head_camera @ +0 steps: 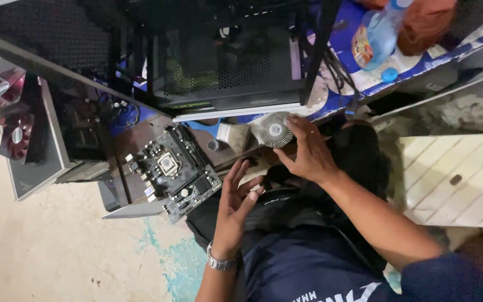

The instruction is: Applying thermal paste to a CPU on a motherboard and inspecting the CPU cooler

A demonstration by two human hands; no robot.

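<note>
The right hand (308,154) reaches forward from the lower right, palm down. Its fingertips rest on the rim of a round cooler (275,130) with thin silver fins fanning out from a pale centre. The grip is a light pinch on the cooler's right edge, thumb below and fingers above. The cooler sits just in front of the lower edge of a black computer case (219,67), close to a small grey cylinder (213,145).

The left hand (236,204) is raised upright below and to the left of the cooler, fingers spread and slightly curled, palm facing right. Its grip is released; it holds nothing and is not in contact with the cooler. A metal watch (219,262) is on that wrist.

A black circuit board (177,170) lies tilted just left of the left hand, with a square silver socket near its middle. It rests on a brown surface beside a grey panel (135,210). Whether the board touches the left hand cannot be determined; they appear slightly apart.

Further left, a second case (57,140) lies on its side, with two dark red fans (9,114) at its outer end. At the upper right, a clear plastic bottle (373,36) lies on blue and white sheeting next to a blue cap (389,74). A pale slatted board (454,179) is at the right. The person wears a dark blue shirt (308,268), and the floor (46,251) is pale concrete with a green stain.
</note>
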